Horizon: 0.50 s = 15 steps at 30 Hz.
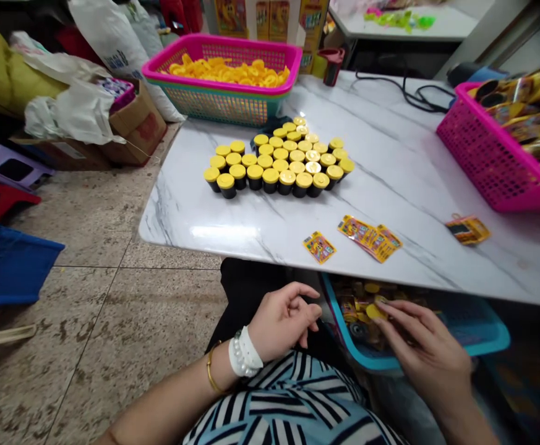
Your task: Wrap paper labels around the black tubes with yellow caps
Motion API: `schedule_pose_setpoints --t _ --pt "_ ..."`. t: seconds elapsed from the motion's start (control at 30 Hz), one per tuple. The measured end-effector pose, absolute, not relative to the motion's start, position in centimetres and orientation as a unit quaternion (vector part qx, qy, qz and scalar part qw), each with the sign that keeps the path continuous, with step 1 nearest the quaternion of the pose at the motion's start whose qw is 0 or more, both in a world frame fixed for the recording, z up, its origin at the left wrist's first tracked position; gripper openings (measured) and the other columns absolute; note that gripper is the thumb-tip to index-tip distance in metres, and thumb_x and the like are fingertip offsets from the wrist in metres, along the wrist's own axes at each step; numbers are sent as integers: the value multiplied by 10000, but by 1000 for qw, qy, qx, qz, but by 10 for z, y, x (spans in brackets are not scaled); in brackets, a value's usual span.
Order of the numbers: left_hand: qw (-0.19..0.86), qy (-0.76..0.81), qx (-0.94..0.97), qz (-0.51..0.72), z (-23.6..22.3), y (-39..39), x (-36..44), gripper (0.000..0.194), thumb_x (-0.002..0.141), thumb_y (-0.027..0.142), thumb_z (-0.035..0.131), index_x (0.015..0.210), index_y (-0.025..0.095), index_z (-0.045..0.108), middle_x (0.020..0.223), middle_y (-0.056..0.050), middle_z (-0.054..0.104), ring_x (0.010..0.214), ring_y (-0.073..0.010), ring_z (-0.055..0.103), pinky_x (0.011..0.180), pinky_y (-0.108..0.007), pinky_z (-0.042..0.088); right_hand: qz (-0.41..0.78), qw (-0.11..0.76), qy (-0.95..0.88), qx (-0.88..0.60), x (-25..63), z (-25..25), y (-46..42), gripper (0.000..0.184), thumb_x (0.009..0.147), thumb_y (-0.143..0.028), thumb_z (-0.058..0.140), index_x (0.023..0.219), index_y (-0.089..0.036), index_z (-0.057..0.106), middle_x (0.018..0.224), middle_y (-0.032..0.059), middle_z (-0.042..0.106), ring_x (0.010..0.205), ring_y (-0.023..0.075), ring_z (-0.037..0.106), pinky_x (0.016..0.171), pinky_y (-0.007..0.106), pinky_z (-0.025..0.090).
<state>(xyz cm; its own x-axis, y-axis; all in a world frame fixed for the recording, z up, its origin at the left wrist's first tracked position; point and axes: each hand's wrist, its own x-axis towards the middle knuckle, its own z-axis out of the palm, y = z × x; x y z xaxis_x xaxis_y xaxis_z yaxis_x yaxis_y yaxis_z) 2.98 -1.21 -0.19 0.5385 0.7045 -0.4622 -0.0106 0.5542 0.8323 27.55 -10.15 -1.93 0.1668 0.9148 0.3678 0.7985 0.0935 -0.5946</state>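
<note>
Head view, stock at and about one worktop [181, 179].

Item: left hand [288, 318]. Hung over the lap, just short of the worktop edge; fingers loosely curled, tips apart, nothing seen in it.

Item: right hand [418, 337]. Reached over the blue tub [501, 340], thumb and fingers at a yellow lid [375, 311]; whether they pinched it or only touched it could not be told.

Item: blue tub. Sat below the worktop's near edge, partly hidden under it; held a jumble of printed pieces, some with yellow tops.

Item: cups [279, 154], black with yellow lids. One large lot, upright and close-packed on the worktop.

Item: cards [370, 238], printed. A small overlapping group near the front edge; a single card [318, 246] lay to its left, and a small pack [468, 229] well apart to its right.

Item: pink basket [232, 91], far left of the worktop; held yellow pieces [230, 71].

Item: second basket [487, 161], pink, at the right; heaped with gold packs [529, 117].

Progress, as judged: the grouped cups appeared lidded and set in order; the tub's contents remained unsorted, and the cards lay loose. The share finished could not be told.
</note>
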Motion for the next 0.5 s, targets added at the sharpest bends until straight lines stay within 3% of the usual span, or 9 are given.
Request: schedule_pose_setpoints --t 0.07,0.13,0.23,0.37,0.5 --pt "755 429 436 235 5 -10 27 328 848 419 664 1007 134 626 642 8 637 380 -54 512 368 -143 366 -28 337 -682 -648 278 -11 -95 429 835 -211 754 1245 -325 699 1015 43 717 785 181 689 718 314 574" --pt "741 432 454 242 9 -7 27 297 856 402 649 976 131 643 635 5 633 378 -54 510 365 -143 359 -67 358 -691 -624 265 -2 -76 494 849 -170 735 1310 -327 653 964 38 714 735 164 663 704 298 547" --pt "717 445 466 267 12 -4 26 307 875 420 626 972 130 649 640 2 632 376 -52 510 356 -138 339 -75 387 -695 -601 233 10 -28 417 887 -218 694 1301 -253 658 931 68 692 774 188 648 740 318 537" --pt "691 471 457 303 16 1 15 369 883 487 613 987 135 643 643 6 631 366 -53 506 332 -135 319 -69 311 -720 -617 201 9 29 156 930 -268 623 931 -177 750 832 71 677 824 218 636 767 339 513" --pt "673 496 434 337 19 7 3 417 864 541 621 955 134 629 635 5 636 338 -57 490 299 -139 306 -63 302 -725 -616 193 1 44 203 937 -228 580 765 -186 680 797 56 651 786 202 618 729 319 483"
